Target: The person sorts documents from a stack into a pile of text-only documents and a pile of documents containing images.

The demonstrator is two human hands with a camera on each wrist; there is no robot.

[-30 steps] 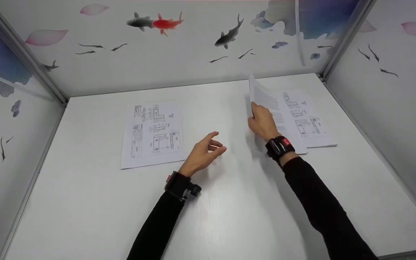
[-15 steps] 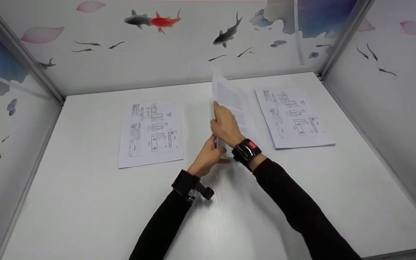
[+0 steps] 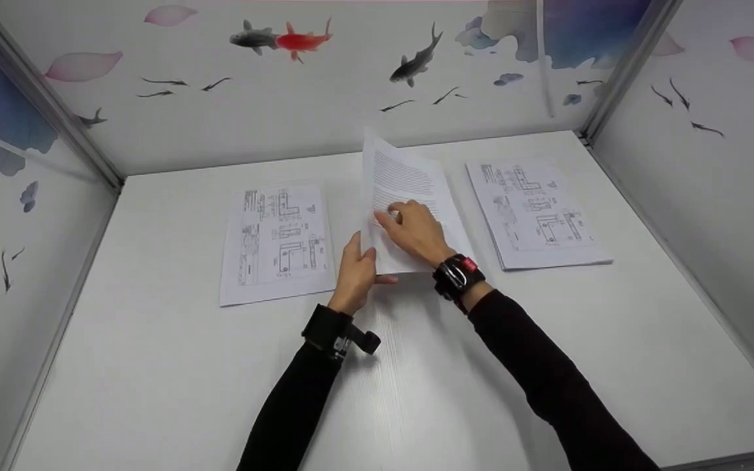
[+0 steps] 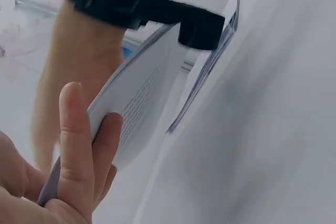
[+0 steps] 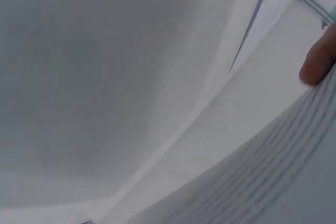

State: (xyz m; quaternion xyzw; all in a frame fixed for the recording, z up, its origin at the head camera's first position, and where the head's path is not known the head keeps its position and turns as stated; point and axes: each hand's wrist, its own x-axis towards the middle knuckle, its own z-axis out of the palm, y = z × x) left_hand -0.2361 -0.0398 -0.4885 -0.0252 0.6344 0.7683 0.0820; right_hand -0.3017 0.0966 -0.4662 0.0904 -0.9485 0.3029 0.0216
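Note:
A thin stack of text-printed paper (image 3: 406,170) stands tilted between my hands at the middle of the table, its left edge raised. Near its lower left corner my left hand (image 3: 354,278) pinches the edge; in the left wrist view, the paper (image 4: 142,90) passes between the thumb and the fingers. My right hand (image 3: 419,232) is over the printed face, thumb and forefinger apart and loosely bent. One right fingertip (image 5: 315,66) shows against the text sheet (image 5: 262,182) in the right wrist view; whether it touches is unclear.
A stack of technical drawings (image 3: 272,261) lies flat to the left. Another drawing stack (image 3: 547,216), thicker at its edge, lies to the right. The white table (image 3: 154,379) is enclosed by fish-patterned walls (image 3: 351,98) at the back and sides.
The text papers came left from beside the right drawing stack to the middle. My left hand has taken hold of their edge, and my right fingers have let go of it.

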